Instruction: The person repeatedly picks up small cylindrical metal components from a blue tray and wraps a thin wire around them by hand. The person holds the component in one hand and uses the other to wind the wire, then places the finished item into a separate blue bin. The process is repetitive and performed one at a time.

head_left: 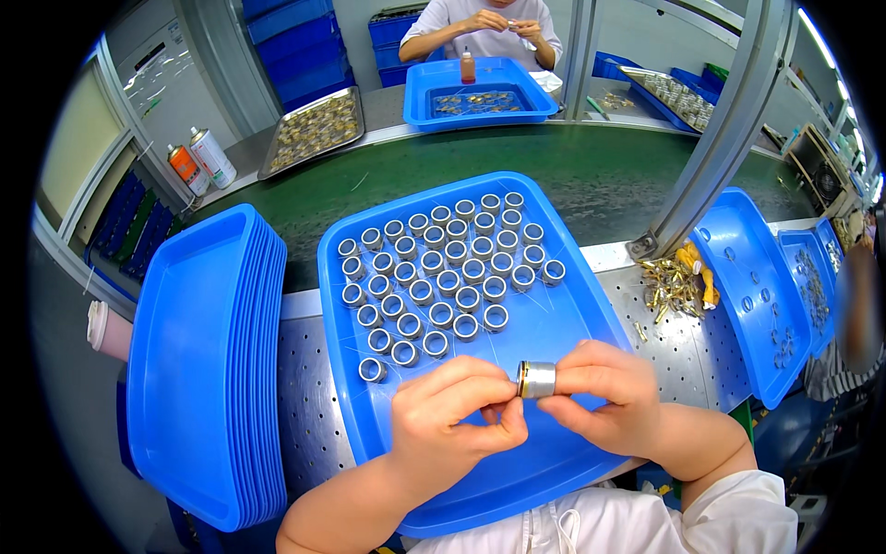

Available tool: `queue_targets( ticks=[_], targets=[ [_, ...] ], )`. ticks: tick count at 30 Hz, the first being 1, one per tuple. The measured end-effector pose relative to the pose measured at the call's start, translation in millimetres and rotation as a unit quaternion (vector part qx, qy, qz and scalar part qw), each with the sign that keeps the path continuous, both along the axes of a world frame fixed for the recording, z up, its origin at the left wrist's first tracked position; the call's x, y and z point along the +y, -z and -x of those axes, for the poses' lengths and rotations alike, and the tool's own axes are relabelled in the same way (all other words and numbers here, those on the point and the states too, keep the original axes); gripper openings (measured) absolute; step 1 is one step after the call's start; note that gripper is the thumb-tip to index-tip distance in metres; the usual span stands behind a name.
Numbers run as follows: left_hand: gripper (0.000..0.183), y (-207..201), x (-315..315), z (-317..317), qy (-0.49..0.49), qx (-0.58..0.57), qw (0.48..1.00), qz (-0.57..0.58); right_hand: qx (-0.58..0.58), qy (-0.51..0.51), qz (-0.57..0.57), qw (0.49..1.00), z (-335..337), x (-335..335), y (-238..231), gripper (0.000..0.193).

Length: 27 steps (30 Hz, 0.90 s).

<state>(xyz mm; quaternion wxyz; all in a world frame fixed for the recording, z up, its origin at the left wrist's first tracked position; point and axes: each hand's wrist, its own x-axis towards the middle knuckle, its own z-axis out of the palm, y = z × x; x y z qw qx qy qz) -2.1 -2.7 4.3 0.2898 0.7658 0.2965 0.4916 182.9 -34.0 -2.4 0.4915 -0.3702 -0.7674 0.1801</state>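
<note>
Between my two hands is a short silver metal cylinder (537,379) with a dark and gold-coloured ring at its left end. My right hand (609,392) grips its right end between thumb and fingers. My left hand (461,406) is closed in a pinch at the left end; whatever its fingertips hold is too small to make out. Both hands are over the near part of a large blue tray (572,323). Standing upright in rows in that tray are several metal rings (421,293), with thin clear strands sticking out among them.
A stack of blue trays (185,369) stands at left. Brass-coloured pieces (672,288) lie beside a metal post (715,138) at right, near another blue tray (757,305). Beyond a green belt (388,175), a person (489,28) works behind a blue basin (415,106) and a metal tray (314,129).
</note>
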Motion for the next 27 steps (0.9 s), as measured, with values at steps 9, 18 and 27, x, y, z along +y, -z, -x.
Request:
queue_targets(
  ticks=[9,18,27],
  targets=[
    [0.02,3.8,3.5,-0.4,0.017,-0.042,0.997,0.067,-0.127,0.015,-0.145,0.981,-2.5,5.7,-1.5,0.027],
    [0.018,1.7,1.8,2.5,0.015,-0.011,0.999,0.03,-0.094,0.005,-0.142,0.985,0.0,4.9,-0.4,0.027],
    [0.018,1.6,2.4,-0.3,-0.002,-0.013,1.0,0.014,-0.115,0.018,-0.15,0.982,-0.9,4.7,-3.1,0.027]
  ],
)
